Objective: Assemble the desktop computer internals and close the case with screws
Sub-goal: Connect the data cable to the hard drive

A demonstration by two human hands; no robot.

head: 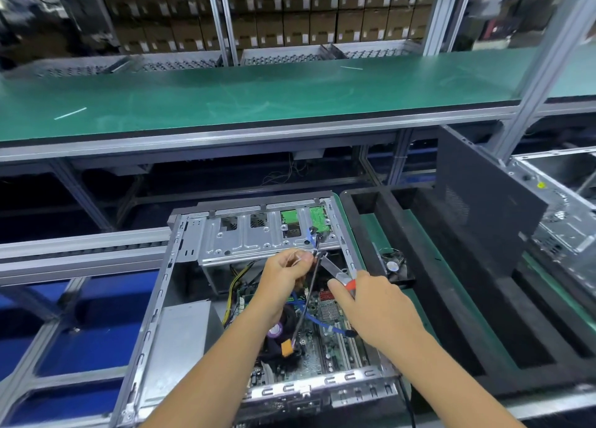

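An open grey computer case [151, 318] lies on its side on the bench, motherboard [329, 347] showing inside. A metal drive cage [254, 237] with green circuit boards spans its far end. My left hand [283, 282] pinches a thin cable tie and a bundle of black cables [308, 295] just below the cage. My right hand [374, 308] grips red-handled cutters [338, 274], whose tips point at the tie near my left fingers. A blue data cable [325, 326] runs across the board. The power supply [180, 340] sits at the case's left.
A black foam tray [429, 285] with a small fan [392, 263] lies right of the case. A dark side panel [487, 201] leans beyond it, and another open case [561, 208] stands at far right. A green shelf [258, 98] runs across above.
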